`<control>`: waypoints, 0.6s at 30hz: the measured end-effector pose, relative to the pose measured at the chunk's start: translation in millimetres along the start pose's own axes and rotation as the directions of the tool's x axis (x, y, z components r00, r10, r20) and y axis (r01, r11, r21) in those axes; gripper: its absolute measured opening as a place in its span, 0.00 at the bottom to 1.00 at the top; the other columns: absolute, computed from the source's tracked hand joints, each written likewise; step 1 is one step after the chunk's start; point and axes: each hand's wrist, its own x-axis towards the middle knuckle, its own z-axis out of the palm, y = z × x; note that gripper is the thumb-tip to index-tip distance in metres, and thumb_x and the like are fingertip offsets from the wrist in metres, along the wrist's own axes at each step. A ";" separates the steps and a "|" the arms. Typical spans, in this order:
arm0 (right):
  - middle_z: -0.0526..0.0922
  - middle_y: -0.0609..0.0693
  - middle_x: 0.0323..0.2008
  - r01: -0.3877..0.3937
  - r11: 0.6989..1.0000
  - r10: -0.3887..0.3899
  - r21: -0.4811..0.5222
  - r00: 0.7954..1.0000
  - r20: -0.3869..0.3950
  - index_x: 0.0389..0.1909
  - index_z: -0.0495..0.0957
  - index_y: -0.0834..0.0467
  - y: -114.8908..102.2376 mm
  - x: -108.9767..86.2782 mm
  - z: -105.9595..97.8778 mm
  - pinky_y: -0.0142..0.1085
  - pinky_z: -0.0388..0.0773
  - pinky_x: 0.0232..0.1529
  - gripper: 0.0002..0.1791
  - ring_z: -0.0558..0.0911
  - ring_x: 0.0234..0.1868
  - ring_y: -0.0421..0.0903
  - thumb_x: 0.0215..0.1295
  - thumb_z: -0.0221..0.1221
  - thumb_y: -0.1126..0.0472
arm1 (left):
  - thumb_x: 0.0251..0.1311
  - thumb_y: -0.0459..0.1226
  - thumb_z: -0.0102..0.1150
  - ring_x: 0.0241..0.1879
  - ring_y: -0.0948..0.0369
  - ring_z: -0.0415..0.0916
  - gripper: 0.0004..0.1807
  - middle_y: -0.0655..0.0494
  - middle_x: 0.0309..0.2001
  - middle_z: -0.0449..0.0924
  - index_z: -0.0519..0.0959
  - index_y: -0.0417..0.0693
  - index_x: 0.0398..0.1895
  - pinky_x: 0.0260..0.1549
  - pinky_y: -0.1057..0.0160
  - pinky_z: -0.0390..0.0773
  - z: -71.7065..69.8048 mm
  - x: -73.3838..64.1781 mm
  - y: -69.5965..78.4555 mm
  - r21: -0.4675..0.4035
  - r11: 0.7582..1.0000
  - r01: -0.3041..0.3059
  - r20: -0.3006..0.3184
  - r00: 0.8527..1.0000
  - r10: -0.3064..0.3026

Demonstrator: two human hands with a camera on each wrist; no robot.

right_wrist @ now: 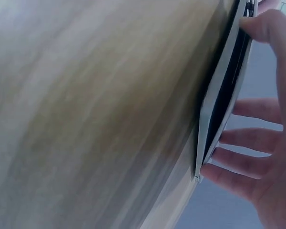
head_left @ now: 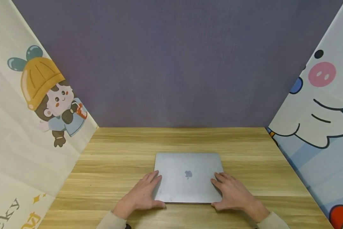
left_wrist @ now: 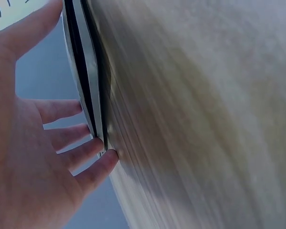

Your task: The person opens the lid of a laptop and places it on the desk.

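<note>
A silver laptop (head_left: 188, 186) with an apple logo lies on the wooden table, its lid towards the camera. Both wrist views show its lid slightly raised from the base, with a dark gap between. My left hand (head_left: 142, 192) holds the laptop's left side near the front corner, fingertips at the side edge and thumb by the front edge. On the opposite side, my right hand (head_left: 234, 192) holds the right front corner the same way. The right thumb (right_wrist: 262, 26) touches the front edge beside the gap. Keyboard and screen are hidden.
The wooden table (head_left: 117, 159) meets a dark grey-purple wall panel (head_left: 171, 63) at the back. Printed cartoon panels stand along the left side (head_left: 14, 133) and the right side (head_left: 317, 127).
</note>
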 end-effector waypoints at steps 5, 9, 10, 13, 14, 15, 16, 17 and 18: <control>0.81 0.64 0.58 0.022 0.999 -0.022 -0.032 1.000 -0.017 0.54 0.84 0.60 -0.4 -0.1 -0.4 0.58 0.83 0.48 0.49 0.79 0.57 0.64 0.43 0.66 0.24 | 0.46 0.70 0.69 0.74 0.42 0.57 0.62 0.39 0.77 0.56 0.62 0.39 0.76 0.68 0.40 0.65 1.3 -0.2 0.3 0.020 1.000 -0.014 -0.018 1.000 0.015; 0.81 0.64 0.57 0.035 0.998 -0.037 -0.049 0.999 -0.034 0.53 0.85 0.60 -0.4 -0.5 -0.1 0.57 0.83 0.48 0.48 0.80 0.56 0.64 0.43 0.66 0.24 | 0.47 0.66 0.71 0.73 0.43 0.58 0.59 0.39 0.76 0.57 0.63 0.39 0.75 0.68 0.40 0.66 2.3 0.2 0.5 0.037 0.999 -0.017 -0.031 0.999 0.018; 0.81 0.64 0.57 0.036 0.998 -0.038 -0.053 0.999 -0.037 0.53 0.85 0.60 -0.3 -0.5 0.0 0.57 0.83 0.47 0.48 0.80 0.56 0.64 0.43 0.66 0.25 | 0.47 0.65 0.72 0.73 0.43 0.58 0.59 0.39 0.76 0.57 0.63 0.39 0.75 0.67 0.40 0.66 2.5 0.2 0.5 0.042 0.999 -0.019 -0.035 0.999 0.020; 0.82 0.63 0.57 0.036 0.998 -0.038 -0.059 0.998 -0.040 0.53 0.85 0.60 -0.2 -0.6 -0.2 0.57 0.83 0.48 0.47 0.80 0.56 0.63 0.44 0.66 0.25 | 0.48 0.63 0.72 0.72 0.43 0.59 0.57 0.39 0.75 0.58 0.63 0.39 0.74 0.67 0.41 0.67 3.0 0.4 0.9 0.058 0.998 -0.022 -0.047 0.999 0.025; 0.82 0.63 0.57 0.036 0.998 -0.038 -0.061 0.998 -0.042 0.53 0.85 0.60 -0.2 -0.7 -0.4 0.58 0.83 0.47 0.47 0.80 0.56 0.63 0.44 0.66 0.25 | 0.48 0.63 0.72 0.72 0.43 0.59 0.56 0.39 0.75 0.58 0.63 0.39 0.74 0.67 0.41 0.67 3.2 0.4 1.1 0.063 0.998 -0.022 -0.050 0.998 0.025; 0.82 0.63 0.57 0.035 0.998 -0.038 -0.061 0.998 -0.041 0.54 0.85 0.60 -0.2 -0.7 -0.8 0.58 0.83 0.47 0.47 0.80 0.56 0.63 0.44 0.66 0.25 | 0.48 0.62 0.71 0.72 0.43 0.59 0.56 0.39 0.75 0.59 0.63 0.39 0.74 0.67 0.41 0.67 3.3 0.4 1.2 0.067 0.998 -0.022 -0.053 0.998 0.026; 0.82 0.63 0.57 0.035 0.998 -0.037 -0.061 0.998 -0.042 0.54 0.85 0.60 -0.3 -0.7 -1.2 0.58 0.82 0.47 0.47 0.79 0.56 0.63 0.44 0.66 0.25 | 0.48 0.62 0.71 0.72 0.43 0.60 0.56 0.39 0.75 0.59 0.64 0.38 0.74 0.67 0.41 0.68 3.2 0.0 1.5 0.071 0.997 -0.024 -0.057 0.998 0.029; 0.82 0.63 0.57 0.035 0.998 -0.038 -0.059 0.998 -0.043 0.54 0.85 0.60 -0.2 -0.7 -1.5 0.59 0.82 0.47 0.47 0.79 0.56 0.63 0.44 0.66 0.25 | 0.48 0.62 0.71 0.72 0.43 0.60 0.55 0.39 0.75 0.59 0.64 0.38 0.74 0.67 0.41 0.68 3.0 -0.4 1.8 0.072 0.997 -0.025 -0.061 0.998 0.029; 0.82 0.63 0.57 0.035 0.998 -0.038 -0.058 0.998 -0.044 0.54 0.85 0.59 -0.2 -0.7 -1.8 0.59 0.82 0.46 0.47 0.79 0.56 0.63 0.44 0.66 0.24 | 0.48 0.61 0.71 0.72 0.43 0.60 0.55 0.39 0.75 0.59 0.64 0.38 0.73 0.66 0.41 0.68 3.0 -0.8 1.9 0.074 0.997 -0.026 -0.064 0.998 0.031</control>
